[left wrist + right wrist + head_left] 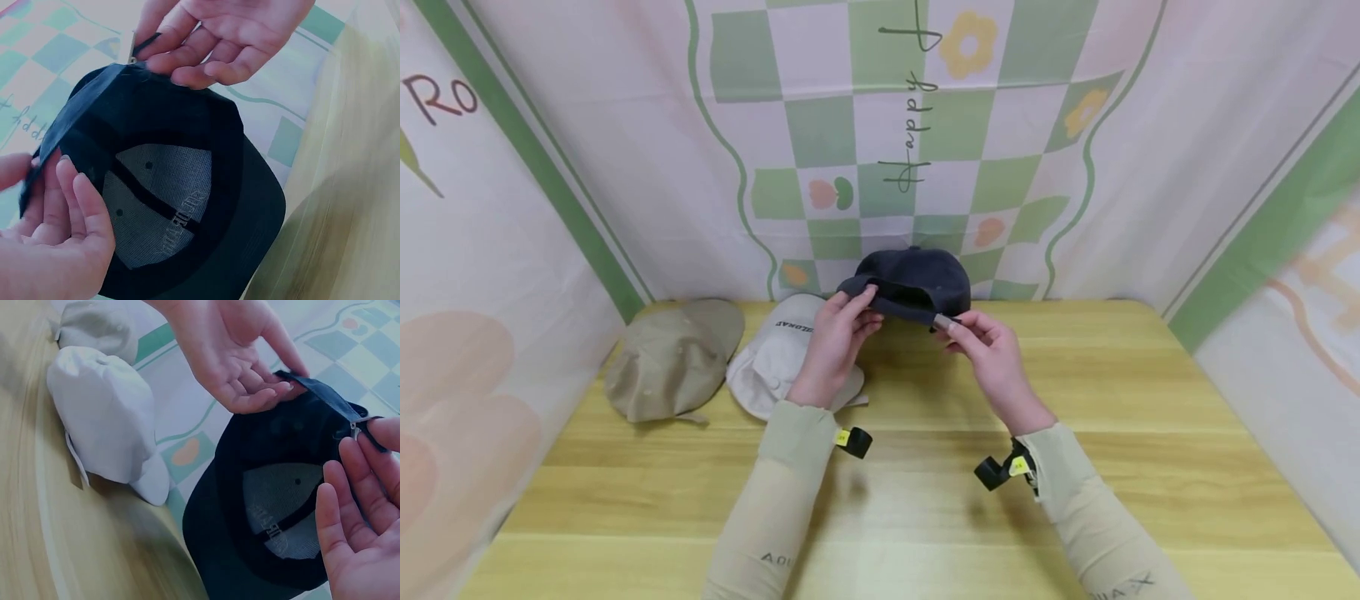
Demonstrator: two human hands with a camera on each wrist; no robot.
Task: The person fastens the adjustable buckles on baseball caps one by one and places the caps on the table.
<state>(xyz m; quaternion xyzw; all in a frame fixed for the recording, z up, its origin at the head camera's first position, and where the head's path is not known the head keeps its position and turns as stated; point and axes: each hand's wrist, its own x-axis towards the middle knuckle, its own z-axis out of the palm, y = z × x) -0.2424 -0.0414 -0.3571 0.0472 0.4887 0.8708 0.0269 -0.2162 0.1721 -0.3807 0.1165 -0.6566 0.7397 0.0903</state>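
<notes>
A dark navy baseball cap point(917, 271) is held up above the back of the table, its opening and back strap toward me. My left hand point(838, 333) pinches one end of the cap's adjustable strap point(325, 397) between thumb and fingers. On the other side my right hand point(992, 354) pinches the strap near its small metal buckle point(358, 423), with a loose strap end sticking out. Inside the cap, the left wrist view shows a pale mesh-like lining point(156, 200) with lettering showing through. The brim points away and down.
A white cap point(760, 367) with dark lettering lies on the wooden table point(925, 517), partly behind my left wrist. Left of it sits a khaki cap point(670, 358). A checked fabric backdrop point(887, 125) hangs behind the table, with cloth walls at both sides.
</notes>
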